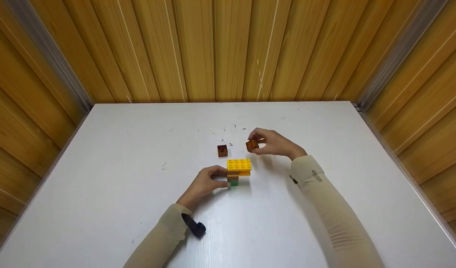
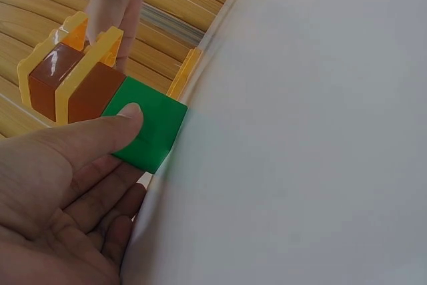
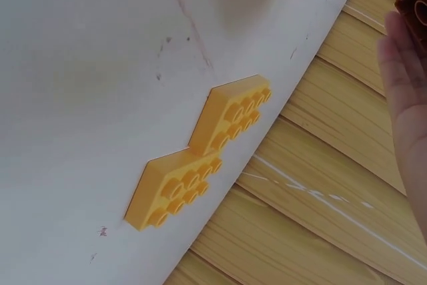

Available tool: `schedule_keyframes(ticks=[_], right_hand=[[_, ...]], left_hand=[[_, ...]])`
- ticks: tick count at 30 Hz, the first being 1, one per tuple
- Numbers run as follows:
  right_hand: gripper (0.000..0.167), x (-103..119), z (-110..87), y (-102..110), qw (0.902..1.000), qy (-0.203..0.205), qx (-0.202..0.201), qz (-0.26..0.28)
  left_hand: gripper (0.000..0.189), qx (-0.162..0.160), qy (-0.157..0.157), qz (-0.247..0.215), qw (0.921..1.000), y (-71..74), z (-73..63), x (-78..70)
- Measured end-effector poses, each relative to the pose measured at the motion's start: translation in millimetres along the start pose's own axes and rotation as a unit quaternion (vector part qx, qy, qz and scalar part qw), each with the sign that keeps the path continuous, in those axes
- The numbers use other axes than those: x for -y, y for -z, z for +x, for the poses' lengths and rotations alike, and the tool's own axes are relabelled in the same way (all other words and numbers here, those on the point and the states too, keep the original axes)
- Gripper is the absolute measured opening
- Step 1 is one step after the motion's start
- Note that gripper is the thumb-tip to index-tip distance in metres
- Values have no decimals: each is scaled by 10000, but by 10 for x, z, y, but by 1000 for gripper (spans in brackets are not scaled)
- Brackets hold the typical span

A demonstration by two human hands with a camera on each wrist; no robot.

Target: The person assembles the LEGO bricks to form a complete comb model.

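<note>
A stack of toy building bricks (image 1: 239,164) stands upright at the middle of the table. From the bottom it goes green (image 2: 157,121), brown, yellow, brown, yellow, with the longer yellow bricks jutting out to the right. My left hand (image 1: 207,182) grips its base from the left; the thumb lies on the green brick and the other fingers reach behind. Beyond the stack, to the right, my right hand (image 1: 274,143) pinches a brown brick (image 1: 252,145) between thumb and fingers. Another brown brick (image 1: 222,150) lies on the table just behind the stack, its hollow side showing.
Two yellow studded bricks (image 3: 167,191) lie corner to corner on the white table (image 1: 101,178) in the right wrist view. Wood-patterned panels (image 1: 228,48) rise along the table's back edge and both sides. Small dark marks dot the tabletop.
</note>
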State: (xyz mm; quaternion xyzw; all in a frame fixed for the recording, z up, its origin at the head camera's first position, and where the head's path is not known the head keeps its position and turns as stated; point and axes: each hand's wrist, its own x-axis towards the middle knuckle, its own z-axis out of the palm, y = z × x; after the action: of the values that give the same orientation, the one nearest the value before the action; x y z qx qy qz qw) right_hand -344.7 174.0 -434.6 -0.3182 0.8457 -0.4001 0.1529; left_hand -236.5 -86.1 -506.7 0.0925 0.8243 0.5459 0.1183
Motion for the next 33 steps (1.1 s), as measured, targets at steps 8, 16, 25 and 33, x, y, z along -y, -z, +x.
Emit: schedule_keyframes(ticks=[8,16,25,33], right_hand=[[41,110,-22,-8,9994,322,-13,108],[38,214,-30,-21,9986,519,-21,84],[40,345,-57,-59,9972,718,128,173],[41,461,-80,-133,9941,976,391,255]], left_hand=[[38,-3,10,33,10000,-2,15,12],[38,-9,20,23,10000,-1,8,16],[39,41,-38,20,10000,6,4,27],[36,19,-160,58,9999,9,-5,26]])
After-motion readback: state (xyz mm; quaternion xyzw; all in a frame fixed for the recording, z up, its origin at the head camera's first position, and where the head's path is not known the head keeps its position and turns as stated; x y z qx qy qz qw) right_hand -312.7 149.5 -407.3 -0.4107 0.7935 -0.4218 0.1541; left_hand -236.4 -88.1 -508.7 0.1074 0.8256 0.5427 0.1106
